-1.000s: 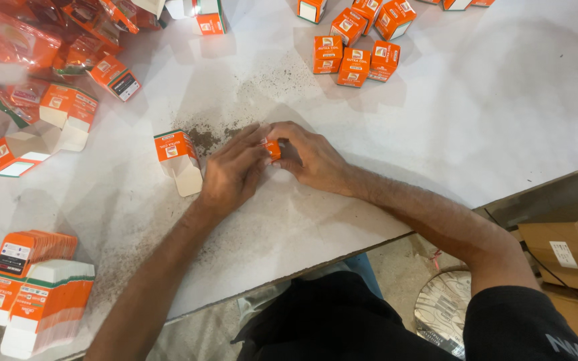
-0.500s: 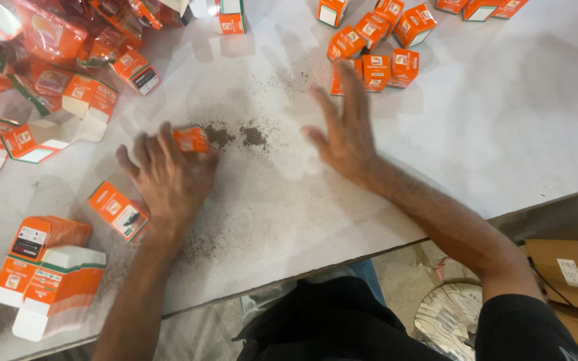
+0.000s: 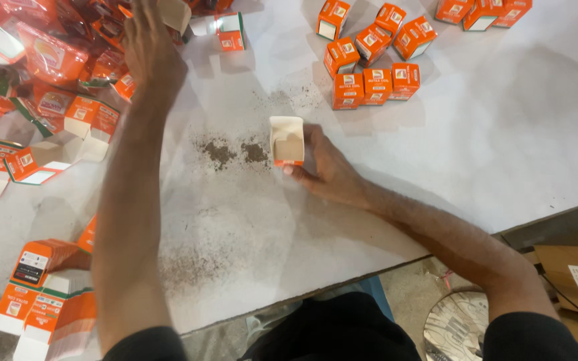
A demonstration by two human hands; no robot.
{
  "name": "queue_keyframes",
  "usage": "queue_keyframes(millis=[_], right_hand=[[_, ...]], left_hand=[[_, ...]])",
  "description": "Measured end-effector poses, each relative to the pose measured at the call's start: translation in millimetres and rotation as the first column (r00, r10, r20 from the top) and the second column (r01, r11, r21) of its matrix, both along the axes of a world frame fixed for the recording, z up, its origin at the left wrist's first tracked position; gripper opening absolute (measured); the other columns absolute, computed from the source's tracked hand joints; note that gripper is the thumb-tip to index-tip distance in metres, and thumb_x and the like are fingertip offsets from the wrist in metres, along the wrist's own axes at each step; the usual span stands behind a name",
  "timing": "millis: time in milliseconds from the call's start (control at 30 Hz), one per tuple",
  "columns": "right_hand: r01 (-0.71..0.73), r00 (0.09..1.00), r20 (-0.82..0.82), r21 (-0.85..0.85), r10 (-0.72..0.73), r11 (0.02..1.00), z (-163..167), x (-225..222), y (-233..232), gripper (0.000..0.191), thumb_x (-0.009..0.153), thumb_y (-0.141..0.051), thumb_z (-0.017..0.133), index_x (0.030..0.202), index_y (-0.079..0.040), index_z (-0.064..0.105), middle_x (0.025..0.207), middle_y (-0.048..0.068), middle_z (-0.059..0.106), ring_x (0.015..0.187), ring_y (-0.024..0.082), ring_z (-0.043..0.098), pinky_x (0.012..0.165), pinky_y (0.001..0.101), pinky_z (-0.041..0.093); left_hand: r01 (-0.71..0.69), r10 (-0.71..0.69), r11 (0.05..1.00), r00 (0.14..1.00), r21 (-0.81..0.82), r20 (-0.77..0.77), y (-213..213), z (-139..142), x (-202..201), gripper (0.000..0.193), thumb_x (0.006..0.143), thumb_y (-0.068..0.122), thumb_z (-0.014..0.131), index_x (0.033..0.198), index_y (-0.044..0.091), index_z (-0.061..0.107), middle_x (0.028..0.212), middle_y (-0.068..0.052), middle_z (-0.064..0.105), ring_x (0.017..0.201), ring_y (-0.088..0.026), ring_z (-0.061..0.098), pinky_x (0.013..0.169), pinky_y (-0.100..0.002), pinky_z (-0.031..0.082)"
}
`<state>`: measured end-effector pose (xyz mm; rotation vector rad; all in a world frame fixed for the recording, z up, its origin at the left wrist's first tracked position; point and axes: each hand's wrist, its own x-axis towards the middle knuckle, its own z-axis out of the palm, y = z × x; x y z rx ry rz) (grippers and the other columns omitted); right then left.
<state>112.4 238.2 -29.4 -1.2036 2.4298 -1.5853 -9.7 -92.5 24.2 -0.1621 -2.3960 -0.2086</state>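
**Left hand up in the pile, right hand on the open carton**

Half a second ago both your hands lay flat and spread on the table (image 3: 436, 174). Now your left hand (image 3: 150, 50) has stretched to 11 o'clock, into the heap of red pouches (image 3: 48, 53) and flat cartons; its fingers are hidden there, so you cannot tell their hold. Your right hand (image 3: 329, 170) has come back to centre and pinches one open carton (image 3: 287, 142) between thumb and fingers, mouth up, just right of two dark powder patches (image 3: 235, 152). Count seven closed boxes (image 3: 369, 67) grouped at 1 o'clock, three more (image 3: 483, 13) along the top edge, one open box (image 3: 230, 30) at 12. A stack of flat cartons (image 3: 41, 294) sits at 8 o'clock.
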Motion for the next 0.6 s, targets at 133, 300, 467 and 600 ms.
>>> queue_keyframes(millis=[133,300,467,600], right_hand=[[0.039,0.966,-0.258,0.084,-0.016,0.996,1.9,0.3,1.6,0.063,0.095,-0.02,0.075,0.141,0.006,0.041,0.138,0.029,0.051,0.131,0.041,0.051,0.112,0.0461,0.042],[0.009,0.998,-0.066,0.095,-0.002,0.995,2.8,-2.3,7.9,0.055,0.085,-0.016,0.079,0.132,-0.001,0.055,0.128,0.017,0.061,0.123,0.033,0.059,0.106,0.0423,0.048],[0.029,0.996,-0.089,0.126,-0.018,0.992,1.8,2.4,8.2,0.055,0.083,-0.018,0.082,0.131,-0.004,0.058,0.127,0.015,0.063,0.122,0.034,0.06,0.104,0.0431,0.049],[0.043,0.999,-0.012,0.087,-0.042,0.995,0.0,3.5,9.7,0.065,0.082,-0.021,0.085,0.136,-0.001,0.056,0.132,0.016,0.062,0.123,0.034,0.06,0.103,0.0438,0.05]], left_hand=[[-0.117,0.067,0.982,0.95,0.147,0.306,7.3,1.2,-19.5,0.1,0.087,0.03,0.082,0.154,-0.011,0.021,0.129,-0.032,0.054,0.114,-0.049,0.055,0.095,-0.057,0.047],[-0.065,-0.051,0.963,0.909,0.261,0.414,53.3,-22.2,23.0,0.061,0.099,0.043,0.076,0.143,0.013,0.048,0.127,-0.024,0.064,0.108,-0.046,0.064,0.086,-0.058,0.051],[0.247,-0.236,0.963,0.965,-0.106,0.111,82.6,-39.7,72.2,0.051,0.077,0.03,0.085,0.12,0.012,0.063,0.127,-0.035,0.058,0.104,-0.05,0.064,0.076,-0.053,0.057],[0.315,-0.283,0.949,0.834,0.014,0.474,79.5,-33.8,98.7,0.049,0.078,0.025,0.085,0.116,0.005,0.061,0.105,-0.022,0.062,0.09,-0.045,0.066,0.071,-0.053,0.055]])
